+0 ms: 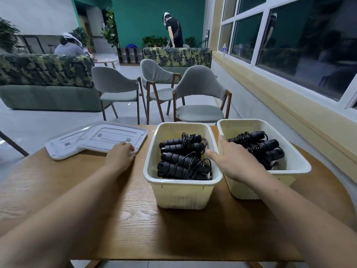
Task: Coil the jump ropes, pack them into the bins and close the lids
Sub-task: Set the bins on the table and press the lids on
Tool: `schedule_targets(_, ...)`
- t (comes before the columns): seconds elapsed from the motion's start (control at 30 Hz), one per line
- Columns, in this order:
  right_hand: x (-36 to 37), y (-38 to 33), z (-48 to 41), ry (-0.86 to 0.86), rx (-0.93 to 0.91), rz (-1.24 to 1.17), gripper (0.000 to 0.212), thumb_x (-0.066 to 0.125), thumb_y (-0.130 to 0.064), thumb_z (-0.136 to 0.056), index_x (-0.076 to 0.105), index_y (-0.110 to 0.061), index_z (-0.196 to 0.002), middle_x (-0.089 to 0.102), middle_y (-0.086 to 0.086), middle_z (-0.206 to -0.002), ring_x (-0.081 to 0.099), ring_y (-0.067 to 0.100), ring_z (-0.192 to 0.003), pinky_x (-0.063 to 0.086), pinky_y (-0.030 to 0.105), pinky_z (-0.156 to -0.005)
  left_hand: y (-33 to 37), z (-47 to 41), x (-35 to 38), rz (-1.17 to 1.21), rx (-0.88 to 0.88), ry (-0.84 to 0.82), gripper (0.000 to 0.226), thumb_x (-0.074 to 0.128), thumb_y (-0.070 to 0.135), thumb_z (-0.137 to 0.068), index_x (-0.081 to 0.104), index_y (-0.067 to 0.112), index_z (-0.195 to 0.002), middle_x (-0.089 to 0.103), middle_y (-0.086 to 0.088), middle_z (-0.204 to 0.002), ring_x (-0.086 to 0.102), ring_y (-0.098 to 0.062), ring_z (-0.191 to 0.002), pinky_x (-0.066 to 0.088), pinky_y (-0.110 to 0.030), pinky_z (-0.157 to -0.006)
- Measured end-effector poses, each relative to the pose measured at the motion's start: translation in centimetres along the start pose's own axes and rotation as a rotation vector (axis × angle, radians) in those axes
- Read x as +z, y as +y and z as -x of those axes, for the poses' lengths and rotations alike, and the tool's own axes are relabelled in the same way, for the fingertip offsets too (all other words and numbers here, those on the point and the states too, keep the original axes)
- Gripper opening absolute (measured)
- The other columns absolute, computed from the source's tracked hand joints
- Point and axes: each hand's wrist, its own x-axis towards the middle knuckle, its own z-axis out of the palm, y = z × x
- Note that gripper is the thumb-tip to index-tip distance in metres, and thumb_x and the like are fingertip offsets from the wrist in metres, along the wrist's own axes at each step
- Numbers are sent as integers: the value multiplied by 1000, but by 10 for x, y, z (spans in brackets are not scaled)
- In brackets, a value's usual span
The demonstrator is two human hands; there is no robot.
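Wood-grain table (pixel 116 209) fills the foreground of a lounge with green walls. The left hand (pixel 120 154) grips the near corner of the upper lid (pixel 114 136), fingers curled over its top and thumb at its edge. The right hand (pixel 231 161) is released and spread flat, hanging over the right rim of the nearer cream bin (pixel 181 190); its thumb points across that rim, and its forefinger reaches toward the rim of the second cream bin (pixel 243 190), which stands just right of the nearer bin.

Both bins are uncovered. Inside the nearer bin lie coiled black jump ropes (pixel 183 161), handles bundled side by side with cord wound round them. More coiled jump ropes (pixel 258 147) lie in the second bin.

Left of the nearer bin, the upper lid rests askew on a lower lid (pixel 58 149); both are translucent white.

Beyond the nearer bin stand three grey chairs (pixel 199 93), then leaf-patterned sofas (pixel 44 70). Two people are farther back, one seated, one standing. A window (pixel 289 35) runs along the wall to the right of the nearer bin, with a water bottle (pixel 223 50) on its sill.
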Motion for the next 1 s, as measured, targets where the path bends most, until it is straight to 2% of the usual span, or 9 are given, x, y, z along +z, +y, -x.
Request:
schedule_targets(0.17,2,0,-1,4,11,10,97,35,-76,-94,10,-23,-171,54,14,-155,56,39,-136,52,58,-105,8,8,-5,-143,23,57,14,55,16,-102,63,23,-93,59,-2,-103,59,-31,-104,41,-46,-90)
schedule_targets(0.27,1,0,-2,9,15,13,99,34,-78,-90,14,-23,-170,59,13,-146,60,39,-128,54,57,-101,11,14,-15,-175,65,116,23,50,-2,-90,53,20,-90,53,-2,-96,57,-34,-96,38,-48,-84)
schedule_targets(0.4,1,0,-1,-3,10,8,95,33,-77,-90,18,-23,-167,59,15,-145,60,39,-127,54,58,-100,20,16,-43,-111,161,234,29,55,-14,-79,56,13,-91,57,-10,-97,56,-39,-88,37,-46,-76)
schedule_targets(0.53,-1,-1,0,-7,18,1,97,33,-79,-89,16,-25,-168,58,14,-149,58,39,-132,52,59,-103,44,29,-78,-49,342,396,25,62,-15,-87,57,10,-87,58,-11,-91,51,-32,-74,41,-42,-69)
schedule_targets(0.63,-6,-3,3,-17,23,-27,92,38,-76,-97,21,-20,-168,55,14,-156,54,38,-140,50,57,-108,73,47,-100,-16,474,478,21,64,-11,-93,59,8,-90,59,-9,-91,50,-26,-74,42,-40,-68)
schedule_targets(0.73,-13,-6,5,8,10,-173,82,43,-70,-104,34,-18,-167,48,10,-165,43,35,-152,40,54,-120,106,67,-116,27,580,520,14,66,-5,-95,60,7,-92,60,-9,-93,49,-22,-77,38,-36,-72)
schedule_targets(0.8,-19,-9,8,133,-43,-269,73,45,-64,-107,46,-17,-162,50,8,-164,41,31,-154,35,52,-124,127,84,-124,48,655,526,12,66,-3,-95,61,8,-93,61,-7,-94,47,-18,-78,38,-33,-74)
schedule_targets(0.9,-27,-12,17,226,-117,-513,59,47,-61,-109,63,-20,-149,64,-1,-149,53,19,-143,41,43,-117,155,104,-126,64,709,489,17,67,-5,-95,61,11,-94,60,-4,-97,52,-19,-78,43,-35,-75)
schedule_targets(1.0,-35,-19,27,123,-94,-915,41,56,-56,-108,75,-24,-126,78,-9,-120,69,8,-119,49,34,-106,177,118,-122,100,738,447,27,68,-12,-90,59,13,-92,59,-2,-97,53,-22,-77,47,-40,-76)
